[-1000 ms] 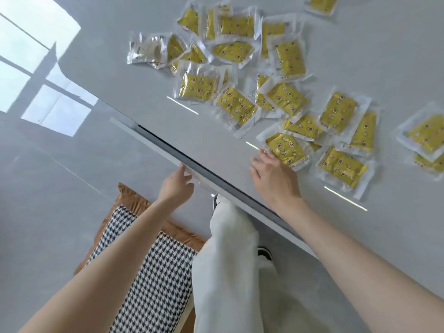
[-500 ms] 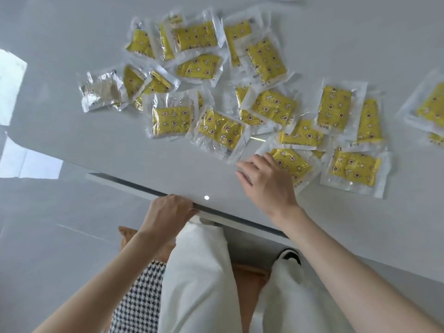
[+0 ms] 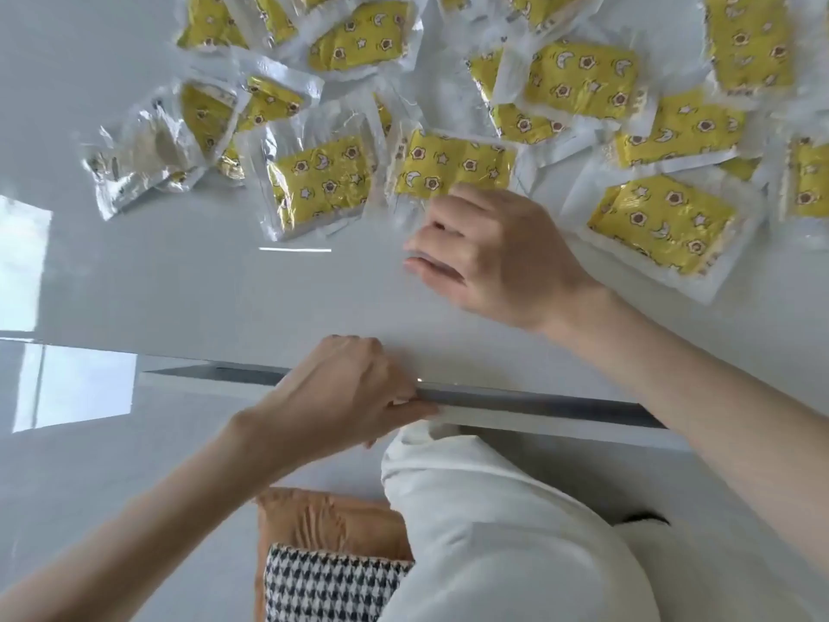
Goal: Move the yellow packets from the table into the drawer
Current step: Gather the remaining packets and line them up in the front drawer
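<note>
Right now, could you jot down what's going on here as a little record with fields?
left hand: gripping the top edge of the drawer front
right hand: on the table, fingers curled at the near edge of a packet
drawer: open only a narrow gap
packets: many, yellow in clear wrap, overlapping, all on the table
in drawer: none visible
below: white trousers, checked cushion

The packets (image 3: pixel 453 166) are spread across the far tabletop (image 3: pixel 224 289). The right hand (image 3: pixel 498 253) is laid just before them; the left hand (image 3: pixel 341 392) is set on the drawer (image 3: pixel 538 408) at the near edge.
</note>
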